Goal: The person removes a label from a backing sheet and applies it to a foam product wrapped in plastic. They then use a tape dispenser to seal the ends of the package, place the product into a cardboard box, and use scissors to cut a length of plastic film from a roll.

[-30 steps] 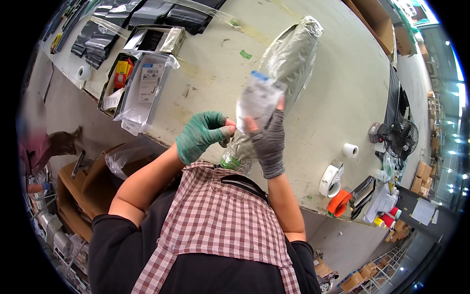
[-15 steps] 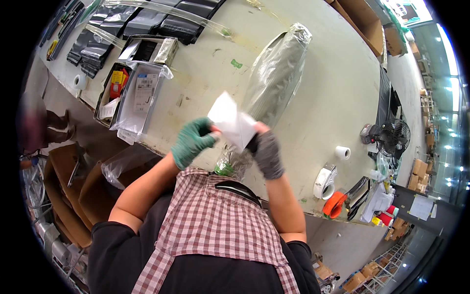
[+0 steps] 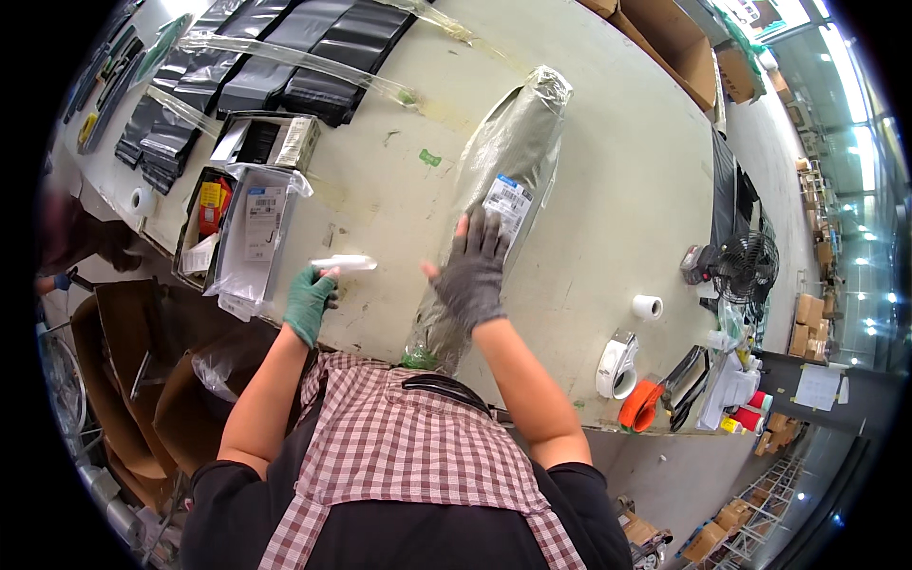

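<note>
I see the right hand [image 3: 472,277] open, gripping nothing, on the silver parcel [image 3: 496,152] at its label's [image 3: 509,197] lower edge, presumably pressing it flat; the left hand [image 3: 309,302] pinches white paper [image 3: 344,263] aside, the parcel lying across the surface [image 3: 594,233]

Cam's on my head, L one of the pair, wide fisheye, facing down & a bit fwd. Looks over my apron [image 3: 399,437], v. close at bottom, onto the table [image 3: 617,209]. L hand [image 3: 306,306] & R hand [image 3: 472,285] near, approx. mid-pic; boxes [image 3: 705,541] far off, lower R. Table edges bow w/ the lens.
</note>
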A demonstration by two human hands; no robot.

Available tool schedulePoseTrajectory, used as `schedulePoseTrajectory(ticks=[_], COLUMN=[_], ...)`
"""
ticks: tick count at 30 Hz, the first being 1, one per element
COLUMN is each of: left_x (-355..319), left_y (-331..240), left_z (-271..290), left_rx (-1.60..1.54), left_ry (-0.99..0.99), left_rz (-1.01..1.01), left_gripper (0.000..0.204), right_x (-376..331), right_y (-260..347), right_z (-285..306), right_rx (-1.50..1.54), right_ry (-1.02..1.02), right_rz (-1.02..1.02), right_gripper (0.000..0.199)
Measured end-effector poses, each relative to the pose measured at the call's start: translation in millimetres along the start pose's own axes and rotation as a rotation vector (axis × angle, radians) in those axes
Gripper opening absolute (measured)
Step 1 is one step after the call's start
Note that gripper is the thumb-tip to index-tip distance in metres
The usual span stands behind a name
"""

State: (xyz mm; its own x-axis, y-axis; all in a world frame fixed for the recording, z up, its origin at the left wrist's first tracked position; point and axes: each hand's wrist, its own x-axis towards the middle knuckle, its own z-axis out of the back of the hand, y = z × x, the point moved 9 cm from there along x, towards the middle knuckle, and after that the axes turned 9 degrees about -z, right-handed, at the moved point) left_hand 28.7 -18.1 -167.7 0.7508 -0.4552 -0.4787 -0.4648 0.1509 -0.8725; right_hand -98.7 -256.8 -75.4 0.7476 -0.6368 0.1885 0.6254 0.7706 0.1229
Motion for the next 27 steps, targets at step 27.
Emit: schedulePoseTrajectory(ticks=[27], left_x=[3.1], left_y=[43.7], left_z=[-423.7], left_rx=[-0.883], left_ry=[1.119], left_rz=[0.655], left_gripper=[0.049], right_x=[-249.0], right_y=[-137.9], right_z=[81.8], right_rx=[1.715], right_ry=[0.604], right_rz=[-0.969], right_gripper=[0.073])
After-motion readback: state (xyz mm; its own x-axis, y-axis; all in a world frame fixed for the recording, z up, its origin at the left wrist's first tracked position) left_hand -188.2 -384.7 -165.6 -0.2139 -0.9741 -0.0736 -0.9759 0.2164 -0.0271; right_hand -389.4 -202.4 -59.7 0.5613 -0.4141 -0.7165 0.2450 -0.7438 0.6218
